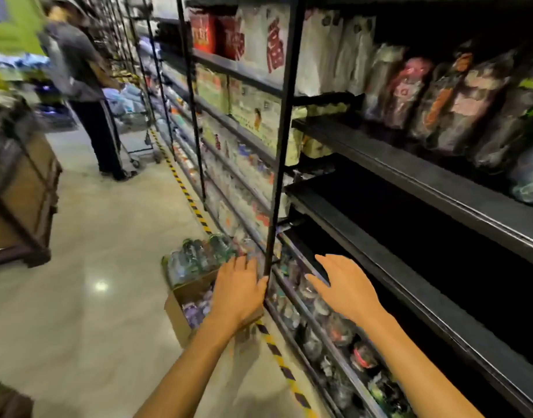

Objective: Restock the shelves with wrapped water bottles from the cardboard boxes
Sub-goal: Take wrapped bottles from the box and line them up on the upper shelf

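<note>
An open cardboard box (177,315) stands on the floor against the black shelving, with wrapped bottles inside. Behind it lies a shrink-wrapped pack of water bottles (195,256). My left hand (239,289) hovers over the box with fingers spread, holding nothing, close to the black shelf upright (277,176). My right hand (342,289) is open too, fingers stretched out above the lower shelves. Wrapped bottles (337,330) fill the two lowest shelves. The two dark shelves (409,224) above them look empty.
A person in a grey top (78,73) stands down the aisle at a shopping cart (132,125). A wooden display stand (21,188) is on the left. Yellow-black hazard tape (195,206) runs along the shelf base. Bagged goods (458,101) fill the upper shelf.
</note>
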The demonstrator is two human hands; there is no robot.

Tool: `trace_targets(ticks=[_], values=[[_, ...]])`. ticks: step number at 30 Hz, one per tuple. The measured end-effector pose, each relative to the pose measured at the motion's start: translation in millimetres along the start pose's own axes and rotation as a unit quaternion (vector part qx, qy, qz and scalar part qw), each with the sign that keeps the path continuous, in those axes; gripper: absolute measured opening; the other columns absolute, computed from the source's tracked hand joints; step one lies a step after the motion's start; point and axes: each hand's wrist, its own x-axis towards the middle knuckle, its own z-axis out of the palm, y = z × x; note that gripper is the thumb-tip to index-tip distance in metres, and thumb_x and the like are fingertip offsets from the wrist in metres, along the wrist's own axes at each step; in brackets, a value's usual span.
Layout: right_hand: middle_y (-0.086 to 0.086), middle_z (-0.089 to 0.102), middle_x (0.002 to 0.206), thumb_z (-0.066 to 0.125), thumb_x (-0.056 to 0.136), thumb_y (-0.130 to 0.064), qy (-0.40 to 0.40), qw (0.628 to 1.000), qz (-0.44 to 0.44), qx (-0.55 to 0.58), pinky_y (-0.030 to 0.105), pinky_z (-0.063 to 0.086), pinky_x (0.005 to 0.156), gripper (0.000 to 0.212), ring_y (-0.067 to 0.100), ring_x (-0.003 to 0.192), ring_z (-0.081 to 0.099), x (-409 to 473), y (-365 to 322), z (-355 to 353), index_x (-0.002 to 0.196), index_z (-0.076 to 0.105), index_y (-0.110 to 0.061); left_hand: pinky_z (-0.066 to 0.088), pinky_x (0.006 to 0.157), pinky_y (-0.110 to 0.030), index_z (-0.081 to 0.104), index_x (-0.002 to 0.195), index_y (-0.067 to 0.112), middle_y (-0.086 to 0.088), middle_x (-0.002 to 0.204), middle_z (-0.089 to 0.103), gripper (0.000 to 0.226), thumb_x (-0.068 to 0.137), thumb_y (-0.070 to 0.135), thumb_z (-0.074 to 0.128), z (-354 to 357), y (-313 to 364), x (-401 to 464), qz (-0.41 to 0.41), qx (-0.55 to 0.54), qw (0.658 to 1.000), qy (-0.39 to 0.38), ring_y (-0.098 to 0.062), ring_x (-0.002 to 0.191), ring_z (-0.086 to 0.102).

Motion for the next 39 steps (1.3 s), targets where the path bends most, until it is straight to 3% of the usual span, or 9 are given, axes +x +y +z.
trace_targets(ticks=[6,9,14,23,30,35,39], values=[[0.0,0.058,0.146,0.029,0.099,-0.077,-0.113,0.989,-0.075,0.052,0.039,0.04,0.114,0.077,0.025,0.139,0.05,83,-54,79,0.148,0.051,-0.021,0.046,0.1,-0.043,0.055,0.141,0.021,-0.009,0.13,0.061,0.059,0.095,0.053,0.038,42,-90,-1,-0.138,0.012,0.989,-0.056,-0.032,0.119,0.057],[0.004,0.064,0.137,0.046,0.104,-0.058,-0.149,0.982,-0.095,0.064,0.04,0.045,0.106,0.059,0.027,0.128,0.057,136,-71,108,0.14,0.061,-0.015,0.046,0.096,-0.042,0.058,0.138,0.019,-0.01,0.129,0.062,0.057,0.093,0.051,0.042,64,-122,22,-0.19,0.0,0.979,-0.079,-0.035,0.115,0.059],[0.002,0.065,0.122,0.044,0.102,-0.064,-0.202,0.969,-0.087,0.111,0.039,0.052,0.087,0.052,0.027,0.117,0.062,221,-82,154,0.128,0.061,-0.023,0.05,0.09,-0.041,0.059,0.132,0.022,-0.009,0.125,0.063,0.05,0.097,0.052,0.04,91,-159,74,-0.24,-0.005,0.964,-0.116,-0.035,0.109,0.062],[0.007,0.049,0.154,0.046,0.103,-0.062,-0.304,0.941,-0.061,0.138,0.043,0.049,0.1,0.063,0.031,0.136,0.05,354,-107,230,0.153,0.045,-0.023,0.051,0.096,-0.043,0.054,0.137,0.015,-0.017,0.129,0.063,0.045,0.103,0.043,0.046,160,-235,149,-0.325,-0.106,0.923,-0.175,-0.038,0.113,0.06],[0.01,0.056,0.142,0.049,0.104,-0.057,-0.36,0.921,-0.009,0.152,0.045,0.052,0.095,0.056,0.034,0.127,0.056,441,-138,313,0.149,0.047,-0.025,0.052,0.097,-0.05,0.05,0.141,0.014,-0.019,0.131,0.058,0.05,0.103,0.047,0.045,251,-320,206,-0.395,-0.195,0.868,-0.228,-0.04,0.115,0.057],[0.013,0.056,0.146,0.053,0.104,-0.051,-0.379,0.914,0.031,0.144,0.043,0.047,0.099,0.056,0.038,0.13,0.055,494,-158,400,0.152,0.048,-0.022,0.052,0.096,-0.05,0.049,0.14,0.011,-0.021,0.133,0.055,0.046,0.103,0.039,0.048,329,-381,239,-0.428,-0.222,0.833,-0.271,-0.043,0.118,0.055],[0.012,0.061,0.139,0.054,0.101,-0.056,-0.414,0.899,0.054,0.137,0.045,0.052,0.096,0.052,0.035,0.121,0.061,534,-161,498,0.137,0.057,-0.018,0.049,0.095,-0.05,0.052,0.133,0.005,-0.024,0.133,0.055,0.042,0.101,0.032,0.051,417,-422,259,-0.452,-0.239,0.804,-0.304,-0.044,0.118,0.055]])
